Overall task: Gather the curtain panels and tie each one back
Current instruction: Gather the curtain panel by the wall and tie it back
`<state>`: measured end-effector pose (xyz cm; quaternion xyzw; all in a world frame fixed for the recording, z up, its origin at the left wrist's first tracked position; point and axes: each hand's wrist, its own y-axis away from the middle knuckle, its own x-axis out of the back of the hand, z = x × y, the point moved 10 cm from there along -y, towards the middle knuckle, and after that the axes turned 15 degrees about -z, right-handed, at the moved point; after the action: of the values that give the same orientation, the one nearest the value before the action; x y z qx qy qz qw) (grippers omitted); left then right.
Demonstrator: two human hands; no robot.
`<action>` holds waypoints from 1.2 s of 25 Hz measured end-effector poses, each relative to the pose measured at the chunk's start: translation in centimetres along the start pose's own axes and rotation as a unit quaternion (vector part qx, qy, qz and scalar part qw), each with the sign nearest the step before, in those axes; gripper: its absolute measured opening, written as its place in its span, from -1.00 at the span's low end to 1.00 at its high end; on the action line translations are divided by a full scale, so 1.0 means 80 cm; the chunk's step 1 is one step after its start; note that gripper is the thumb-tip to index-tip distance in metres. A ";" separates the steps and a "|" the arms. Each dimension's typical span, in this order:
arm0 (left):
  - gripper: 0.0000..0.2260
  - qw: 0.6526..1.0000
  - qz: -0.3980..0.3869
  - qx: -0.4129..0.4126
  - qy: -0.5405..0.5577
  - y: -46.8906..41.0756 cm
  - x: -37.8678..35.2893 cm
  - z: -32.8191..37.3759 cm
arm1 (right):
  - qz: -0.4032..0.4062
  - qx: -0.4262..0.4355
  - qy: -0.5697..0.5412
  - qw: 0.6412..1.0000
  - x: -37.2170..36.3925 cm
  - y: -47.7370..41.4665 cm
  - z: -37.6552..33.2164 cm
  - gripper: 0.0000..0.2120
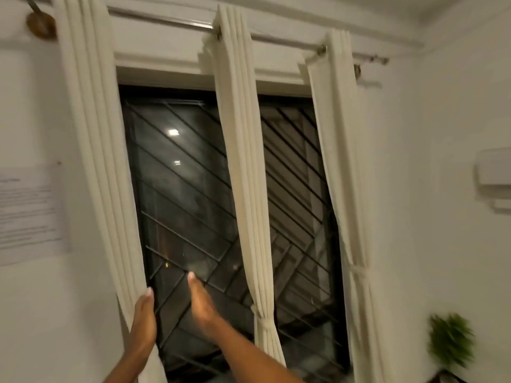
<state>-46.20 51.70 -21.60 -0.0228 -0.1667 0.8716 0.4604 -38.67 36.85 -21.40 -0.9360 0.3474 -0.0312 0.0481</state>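
Note:
Three cream curtain panels hang from a metal rod (177,21) over a dark window. The left panel (96,150) hangs gathered in folds, with no tie visible on it. My left hand (143,319) grips its inner edge low down, thumb in front and fingers hidden behind the cloth. My right hand (200,302) is raised in front of the glass, fingers straight, touching nothing. A cloth band (264,323) ties the middle panel (243,172). The right panel (343,161) is bound too, by a tie (358,270).
The window (188,205) has black diagonal bars behind the glass. A paper sheet (29,214) is stuck on the left wall. A white wall unit (493,170) sits at the right, with a green plant (450,341) below it.

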 end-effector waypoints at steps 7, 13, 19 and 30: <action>-0.34 0.981 -0.146 -0.108 -0.073 0.054 -0.151 0.160 | -0.002 0.069 0.102 0.992 0.048 0.076 -0.072 -0.23; -0.33 0.959 -0.138 -0.127 -0.215 0.058 -0.212 0.226 | 0.043 0.109 0.233 0.965 0.131 0.115 -0.150 -0.24; -0.23 0.906 -0.039 -0.188 -0.378 0.017 -0.248 0.327 | 0.132 0.205 0.486 0.839 0.250 0.130 -0.288 -0.25; -0.28 0.867 0.068 -0.132 -0.475 -0.002 -0.290 0.327 | 0.128 0.196 0.574 0.785 0.430 0.098 -0.290 -0.23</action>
<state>-37.81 25.93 0.53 0.3221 -0.4769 0.7762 0.2574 -19.85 6.93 1.65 -0.6626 0.4143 -0.6233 0.0261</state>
